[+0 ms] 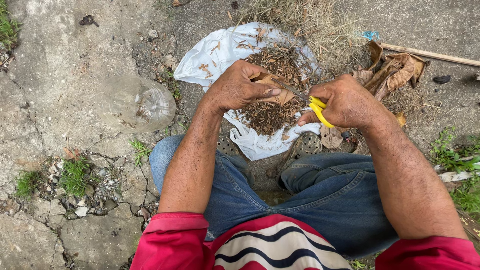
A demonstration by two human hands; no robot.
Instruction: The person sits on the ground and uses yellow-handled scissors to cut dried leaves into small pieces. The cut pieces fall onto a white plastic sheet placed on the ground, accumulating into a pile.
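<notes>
Nearest the camera: red striped shirt and blue jeans. The right hand is closed through the yellow handles of the scissors, blades pointing left toward the left hand. The left hand pinches a dry brown leaf, which lies just left of the blades, its long axis roughly crosswise to them. Both are held over the middle of the white plastic sheet, above a heap of leaf cuttings. A clear plastic bottle lies well apart, left of the sheet.
</notes>
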